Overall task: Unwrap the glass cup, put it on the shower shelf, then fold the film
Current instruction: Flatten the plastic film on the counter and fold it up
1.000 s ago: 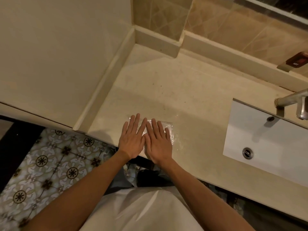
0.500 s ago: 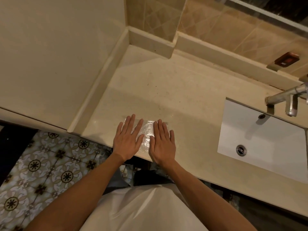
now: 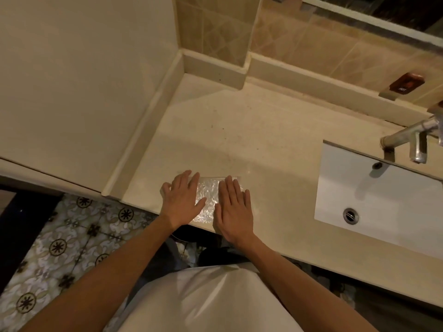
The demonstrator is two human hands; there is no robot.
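Note:
A clear, crinkled sheet of film (image 3: 207, 197) lies flat on the beige counter (image 3: 239, 140) near its front edge. My left hand (image 3: 182, 200) rests palm down on the film's left side, fingers spread. My right hand (image 3: 235, 207) lies flat on its right side, fingers together. A strip of film shows between the two hands. Neither hand grips anything. No glass cup or shower shelf is in view.
A white rectangular sink (image 3: 378, 197) with a metal tap (image 3: 412, 135) is set into the counter on the right. A raised ledge (image 3: 148, 130) borders the counter's left side and back. Patterned floor tiles (image 3: 60, 248) lie below on the left.
My hands have slid apart across the film, the left going left and the right going right, so more film shows between them. The view has shifted slightly.

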